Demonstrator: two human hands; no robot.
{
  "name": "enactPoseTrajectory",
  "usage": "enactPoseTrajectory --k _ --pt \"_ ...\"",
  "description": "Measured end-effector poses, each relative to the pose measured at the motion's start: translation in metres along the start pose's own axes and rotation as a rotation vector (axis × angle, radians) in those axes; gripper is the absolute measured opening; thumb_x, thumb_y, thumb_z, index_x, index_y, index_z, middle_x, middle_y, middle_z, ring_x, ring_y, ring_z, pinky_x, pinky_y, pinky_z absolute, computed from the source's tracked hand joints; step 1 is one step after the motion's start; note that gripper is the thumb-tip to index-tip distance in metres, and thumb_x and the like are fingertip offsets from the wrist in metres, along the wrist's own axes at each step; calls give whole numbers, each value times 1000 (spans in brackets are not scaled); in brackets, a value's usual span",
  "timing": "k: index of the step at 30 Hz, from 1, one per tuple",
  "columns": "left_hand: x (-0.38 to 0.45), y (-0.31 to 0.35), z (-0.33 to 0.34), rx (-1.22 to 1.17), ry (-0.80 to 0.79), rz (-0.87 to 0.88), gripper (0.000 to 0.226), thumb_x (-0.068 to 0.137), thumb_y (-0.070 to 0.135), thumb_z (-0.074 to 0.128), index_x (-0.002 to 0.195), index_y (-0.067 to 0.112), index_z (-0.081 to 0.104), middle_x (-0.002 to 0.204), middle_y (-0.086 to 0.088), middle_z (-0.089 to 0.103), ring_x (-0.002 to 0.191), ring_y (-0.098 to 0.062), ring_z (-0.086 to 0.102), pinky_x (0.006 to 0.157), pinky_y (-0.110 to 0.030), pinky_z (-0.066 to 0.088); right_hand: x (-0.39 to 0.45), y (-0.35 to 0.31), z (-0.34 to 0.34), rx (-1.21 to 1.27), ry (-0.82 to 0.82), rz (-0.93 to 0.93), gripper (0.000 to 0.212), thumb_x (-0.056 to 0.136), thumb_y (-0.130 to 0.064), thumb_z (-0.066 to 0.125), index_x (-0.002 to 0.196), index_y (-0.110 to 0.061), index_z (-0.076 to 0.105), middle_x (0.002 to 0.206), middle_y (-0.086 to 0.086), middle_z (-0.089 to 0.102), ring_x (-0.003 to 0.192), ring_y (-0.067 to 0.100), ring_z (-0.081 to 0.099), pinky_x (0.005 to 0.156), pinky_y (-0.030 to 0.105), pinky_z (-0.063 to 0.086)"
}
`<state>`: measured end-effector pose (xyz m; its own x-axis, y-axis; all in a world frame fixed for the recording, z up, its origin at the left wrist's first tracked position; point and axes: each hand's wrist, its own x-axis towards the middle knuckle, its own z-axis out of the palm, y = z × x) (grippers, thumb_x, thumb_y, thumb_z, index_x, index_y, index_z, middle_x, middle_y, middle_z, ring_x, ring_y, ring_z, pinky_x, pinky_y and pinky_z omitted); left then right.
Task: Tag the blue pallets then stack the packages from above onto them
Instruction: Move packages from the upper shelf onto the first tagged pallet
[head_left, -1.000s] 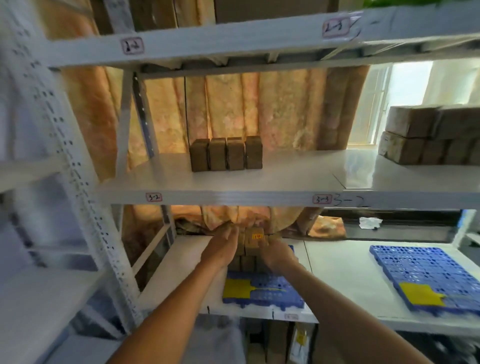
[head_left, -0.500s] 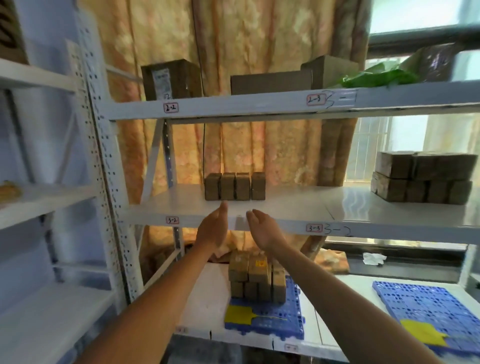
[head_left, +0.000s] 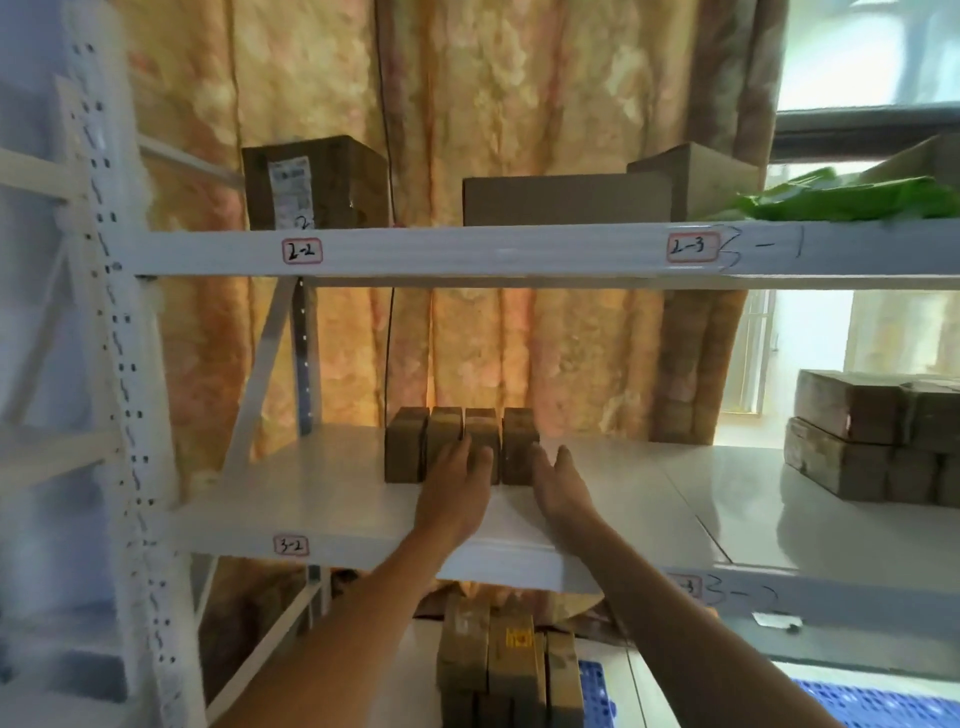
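Note:
A row of several small brown packages (head_left: 415, 441) stands upright on the white shelf marked 3-2 (head_left: 322, 493). My left hand (head_left: 457, 483) reaches over the shelf edge, fingers spread, its tips touching the front of the third package. My right hand (head_left: 558, 483) is open just right of the last package in the row. Neither hand grips anything. Below, a stack of brown packages (head_left: 506, 665) stands on a blue pallet (head_left: 595, 691). A second blue pallet (head_left: 878, 706) shows at the bottom right.
The shelf above, marked 2-2 (head_left: 467, 252), carries cardboard boxes (head_left: 317, 182) and a green bag (head_left: 841, 200). A larger pile of brown packages (head_left: 872, 436) sits at the right of the middle shelf. A perforated white upright (head_left: 124, 364) rises at the left. A curtain hangs behind.
My hands have risen from the stack on the lower pallet to the middle shelf and now reach the row of packages. The view has tilted upward.

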<state>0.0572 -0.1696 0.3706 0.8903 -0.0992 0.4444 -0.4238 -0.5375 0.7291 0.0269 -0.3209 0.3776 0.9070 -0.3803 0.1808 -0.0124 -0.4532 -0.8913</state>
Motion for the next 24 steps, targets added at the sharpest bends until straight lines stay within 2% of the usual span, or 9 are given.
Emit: enactPoseTrajectory --k 5,8,11,14,16,18,20,22,24 --pt "43 -5 21 258 133 91 64 94 62 38 150 31 36 155 -1 40 143 -26 38 104 -45 45 41 -4 14 72 4 22 98 81 -86 29 161 -29 17 150 16 54 127 41 59 108 54 46" --pt "61 -11 33 220 160 116 56 93 61 45 141 31 46 148 -1 44 137 -26 45 102 -41 45 63 -1 20 23 14 -13 75 86 -85 34 142 -37 45 128 5 68 117 38 64 106 55 46" --pt "68 -15 41 143 154 145 64 85 69 43 137 32 51 143 1 45 131 -24 48 99 -33 42 71 3 22 87 86 16 74 81 -87 32 127 -37 62 116 2 74 105 31 69 101 50 52" --pt "64 -14 41 78 179 186 61 83 66 51 132 30 58 138 2 49 124 -21 52 94 -25 38 69 0 17 128 114 -5 59 88 -69 41 123 -29 67 113 4 75 91 21 69 89 38 56" --pt "59 -11 37 22 162 212 48 88 56 62 127 28 62 134 3 49 119 -16 53 96 -26 42 64 -2 12 219 127 -40 45 96 -53 50 122 -22 69 112 5 75 81 8 65 70 26 51" --pt "51 -5 31 -97 115 197 36 91 50 66 121 30 64 124 8 51 112 -12 55 97 -27 48 55 -2 3 347 142 -42 37 99 -42 56 122 -17 71 106 2 75 81 4 65 62 19 48" --pt "35 2 22 -307 67 114 27 91 49 67 115 38 62 111 17 56 106 -9 60 85 -23 50 37 -2 -11 462 104 -27 35 99 -38 59 122 -15 70 101 1 75 86 11 69 64 19 54" --pt "15 10 13 -519 21 -23 36 87 56 69 117 39 58 105 21 61 101 -4 62 73 -21 49 17 0 -20 514 28 -12 34 98 -41 60 123 -19 68 105 3 74 93 18 71 73 30 61" --pt "-8 18 7 -608 -8 -124 29 84 65 67 101 41 64 96 20 68 93 -3 65 69 -21 51 -6 3 -28 536 -1 -10 32 98 -40 61 124 -23 66 110 5 72 97 21 70 82 42 64"
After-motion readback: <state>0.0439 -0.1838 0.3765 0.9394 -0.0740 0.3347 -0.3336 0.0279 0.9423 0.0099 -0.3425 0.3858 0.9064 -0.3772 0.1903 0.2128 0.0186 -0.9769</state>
